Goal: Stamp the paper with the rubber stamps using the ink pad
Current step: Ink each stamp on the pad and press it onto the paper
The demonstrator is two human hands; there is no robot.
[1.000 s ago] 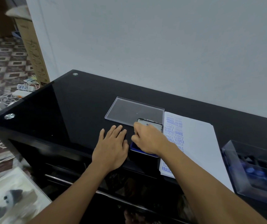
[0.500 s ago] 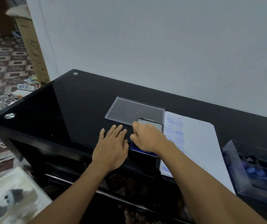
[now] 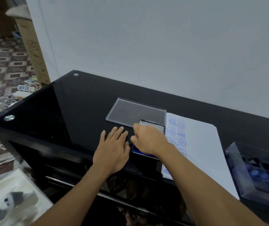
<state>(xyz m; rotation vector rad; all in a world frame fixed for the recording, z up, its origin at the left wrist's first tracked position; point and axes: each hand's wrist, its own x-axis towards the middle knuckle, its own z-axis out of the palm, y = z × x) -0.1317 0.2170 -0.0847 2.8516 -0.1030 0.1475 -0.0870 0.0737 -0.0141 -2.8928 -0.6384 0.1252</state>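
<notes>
**Right hand hunched over the ink pad, stamp unseen**

Head view: the left hand (image 3: 112, 150) lay flat on the black worktop (image 3: 75, 111), fingers straight and holding nothing, just beside the ink pad (image 3: 140, 153), probably as a brace. The right hand (image 3: 148, 141) covered the pad's blue face with its fingers curled downward. Whether they pinched a rubber stamp could not be told, as the hand hid it. The paper (image 3: 200, 144), its left strip crowded with blue impressions, lay just right of the pad, likely to keep the inked carry short. A clear box (image 3: 238, 168) stood further right.
</notes>
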